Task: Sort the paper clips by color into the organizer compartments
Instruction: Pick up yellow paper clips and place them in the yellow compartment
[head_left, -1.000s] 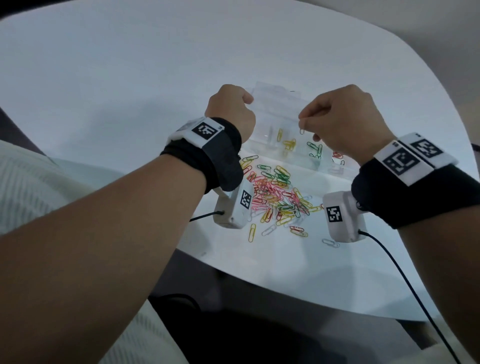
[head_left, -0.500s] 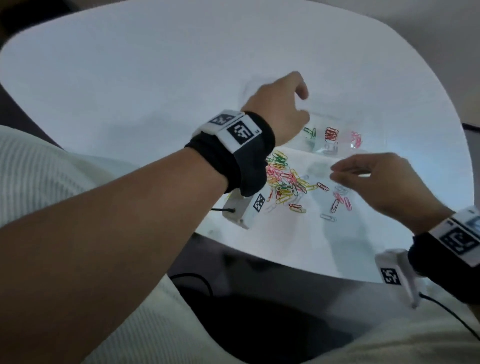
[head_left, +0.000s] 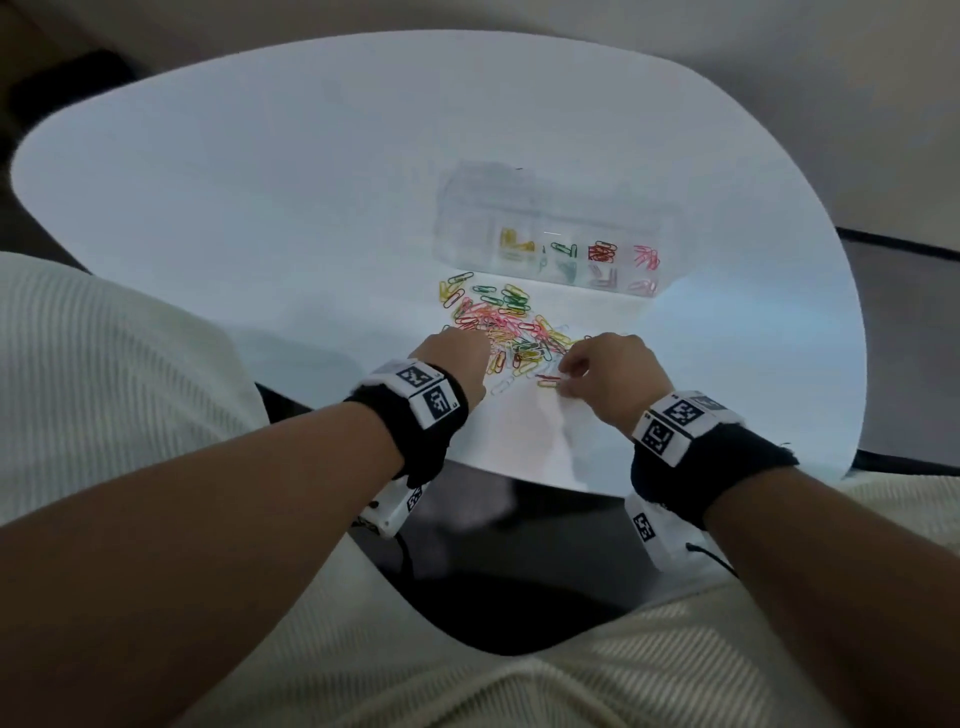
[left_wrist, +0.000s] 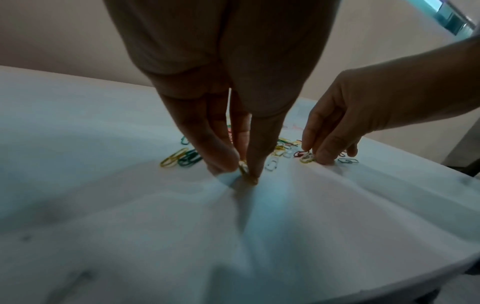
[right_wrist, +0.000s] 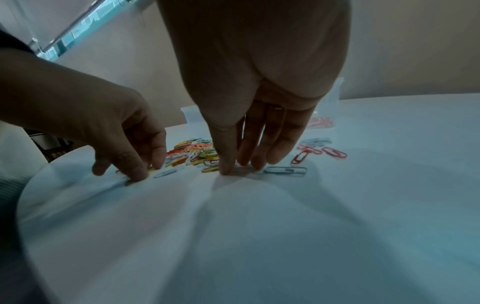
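The clear organizer (head_left: 550, 208) stands on the white table (head_left: 260, 182) with yellow, green, red and pink clips in separate compartments. A mixed pile of paper clips (head_left: 498, 322) lies just in front of it. My left hand (head_left: 480, 358) is at the pile's near left edge; its thumb and forefinger pinch a yellow clip (left_wrist: 245, 170) against the table. My right hand (head_left: 569, 382) is at the near right edge. Its straight fingertips (right_wrist: 255, 164) press the tabletop beside a yellow clip (right_wrist: 210, 169), holding nothing.
A grey-blue clip (right_wrist: 285, 170) and red clips (right_wrist: 307, 153) lie loose to the right of my right hand. The table's near edge (head_left: 519, 475) is just behind my wrists, above my lap.
One second ago both hands held the organizer up over the pile. It now stands on the table, and both hands have come back to the near edge of the pile.
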